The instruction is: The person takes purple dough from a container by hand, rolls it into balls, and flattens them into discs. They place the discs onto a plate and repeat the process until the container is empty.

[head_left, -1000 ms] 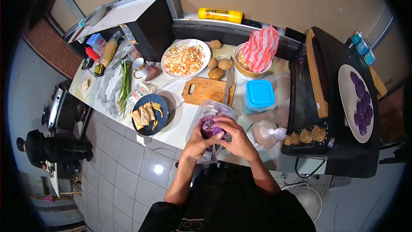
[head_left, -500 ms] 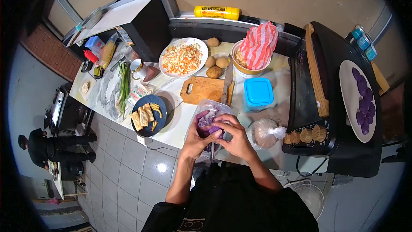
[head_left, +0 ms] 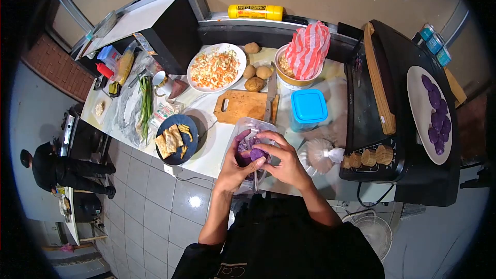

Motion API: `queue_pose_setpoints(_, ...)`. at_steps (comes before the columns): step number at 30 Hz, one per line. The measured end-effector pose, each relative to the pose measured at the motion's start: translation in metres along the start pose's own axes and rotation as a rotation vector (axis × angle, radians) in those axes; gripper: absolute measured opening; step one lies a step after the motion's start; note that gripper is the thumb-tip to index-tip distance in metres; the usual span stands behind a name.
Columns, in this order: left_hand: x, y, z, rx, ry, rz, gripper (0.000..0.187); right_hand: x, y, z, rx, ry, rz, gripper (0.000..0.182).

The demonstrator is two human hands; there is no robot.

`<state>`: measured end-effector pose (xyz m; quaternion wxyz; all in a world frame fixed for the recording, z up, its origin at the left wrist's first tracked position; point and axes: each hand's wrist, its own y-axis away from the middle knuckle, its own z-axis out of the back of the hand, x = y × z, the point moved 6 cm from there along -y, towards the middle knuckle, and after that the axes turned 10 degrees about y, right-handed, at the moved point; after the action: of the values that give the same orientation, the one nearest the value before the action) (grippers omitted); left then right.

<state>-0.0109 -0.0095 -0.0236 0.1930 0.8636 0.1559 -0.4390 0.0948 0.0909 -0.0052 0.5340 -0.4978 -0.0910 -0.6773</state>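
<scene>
Between my fingertips is a small rounded lump of purple dough (head_left: 258,154). My left hand (head_left: 235,169) curls around it from the left, its thumb pressed against the lump. My right hand (head_left: 288,168) closes on it from the other side with bent fingers. Both hands are over a clear plastic container (head_left: 252,122) with crumbly purple mash (head_left: 245,145) inside. A spoon handle (head_left: 255,182) sticks out at its near side, and my hands hide much of the mash. On the right, an oval white plate (head_left: 413,87) bears several shaped purple pieces (head_left: 438,123).
Beyond the container lie a wooden cutting board (head_left: 238,107) and a knife (head_left: 271,95). A blue-lidded tub (head_left: 309,107) and a tied plastic bag (head_left: 316,156) stand to the right, beside a black appliance (head_left: 392,72). A dark plate (head_left: 192,150) is at left. Another person (head_left: 62,170) stands far left.
The purple lump has turned between my fingers and more of its rounded face shows. My right fingers have shifted slightly. The whole view has tilted a little.
</scene>
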Motion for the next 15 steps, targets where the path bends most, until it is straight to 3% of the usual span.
queue_pose_setpoints(6,-0.002,0.0,0.0,0.078,-0.16,0.063,0.082,0.009,-0.001,0.0,0.066,-0.041,0.008,0.058)
queue_pose_setpoints(8,-0.003,-0.001,0.001,0.1,-0.213,-0.008,0.082,0.006,0.0,-0.003,0.128,-0.044,0.043,0.055)
queue_pose_setpoints(15,0.001,-0.002,0.001,0.031,-0.058,0.018,0.084,0.004,0.002,-0.005,-0.074,-0.072,-0.069,0.05)
